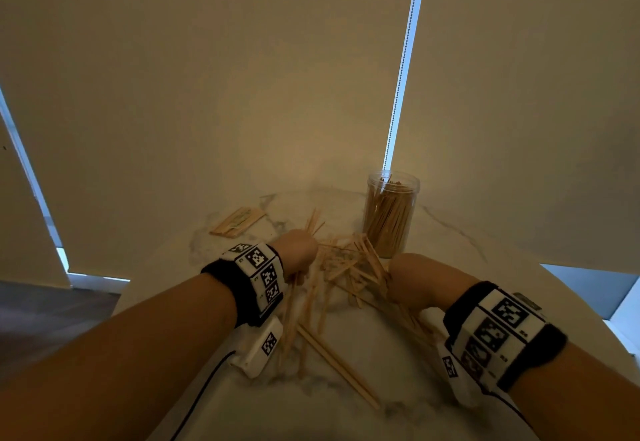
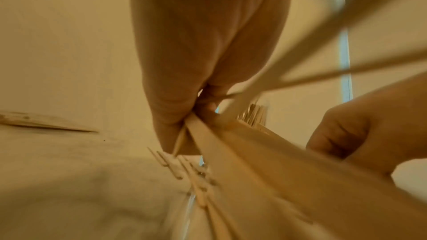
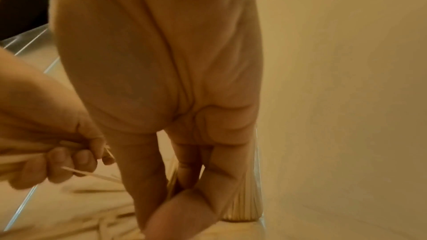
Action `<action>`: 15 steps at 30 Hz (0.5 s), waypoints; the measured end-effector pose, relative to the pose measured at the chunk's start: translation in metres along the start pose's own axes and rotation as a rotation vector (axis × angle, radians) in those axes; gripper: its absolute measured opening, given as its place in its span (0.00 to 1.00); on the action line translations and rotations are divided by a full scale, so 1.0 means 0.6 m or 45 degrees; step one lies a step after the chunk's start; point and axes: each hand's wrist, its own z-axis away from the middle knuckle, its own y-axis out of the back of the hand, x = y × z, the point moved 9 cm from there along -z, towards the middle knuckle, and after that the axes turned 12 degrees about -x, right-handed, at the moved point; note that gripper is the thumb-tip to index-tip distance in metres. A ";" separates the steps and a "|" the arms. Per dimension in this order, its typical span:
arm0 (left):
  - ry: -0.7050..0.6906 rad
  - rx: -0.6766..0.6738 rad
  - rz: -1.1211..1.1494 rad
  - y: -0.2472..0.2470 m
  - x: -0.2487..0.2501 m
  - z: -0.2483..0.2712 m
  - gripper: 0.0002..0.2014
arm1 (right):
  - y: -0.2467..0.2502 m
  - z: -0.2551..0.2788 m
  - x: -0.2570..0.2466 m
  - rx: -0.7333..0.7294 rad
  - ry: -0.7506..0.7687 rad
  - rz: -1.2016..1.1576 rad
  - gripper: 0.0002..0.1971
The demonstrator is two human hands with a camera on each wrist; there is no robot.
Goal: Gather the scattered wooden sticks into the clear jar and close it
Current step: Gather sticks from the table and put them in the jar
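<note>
Both hands sit among loose wooden sticks (image 1: 341, 269): left hand (image 1: 298, 250) clutches a bundle, right hand (image 1: 412, 279) pinches more, beside the open, part-filled clear jar (image 1: 389, 213).

It looks like a room in a home. A round marble-pattern table (image 1: 398, 364) stands close to beige roller blinds (image 1: 207, 94); a bead chain (image 1: 403, 59) hangs at one o'clock, and dark wooden floor (image 1: 41, 319) shows at nine o'clock.
</note>
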 end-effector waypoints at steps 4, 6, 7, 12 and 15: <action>-0.132 0.163 0.446 0.021 0.016 -0.013 0.21 | 0.043 0.005 0.008 0.086 0.057 -0.257 0.10; -0.220 0.246 0.459 0.034 0.027 -0.012 0.27 | 0.062 0.008 0.011 0.110 0.120 -0.361 0.12; -0.270 0.284 0.471 0.041 0.030 -0.016 0.28 | 0.071 0.009 0.014 0.124 0.147 -0.403 0.13; -0.501 0.490 0.802 0.078 0.034 -0.024 0.12 | 0.117 0.024 0.021 0.257 0.251 -0.618 0.09; -0.590 0.466 0.924 0.075 0.054 -0.026 0.09 | 0.142 0.019 0.009 0.347 0.311 -0.714 0.08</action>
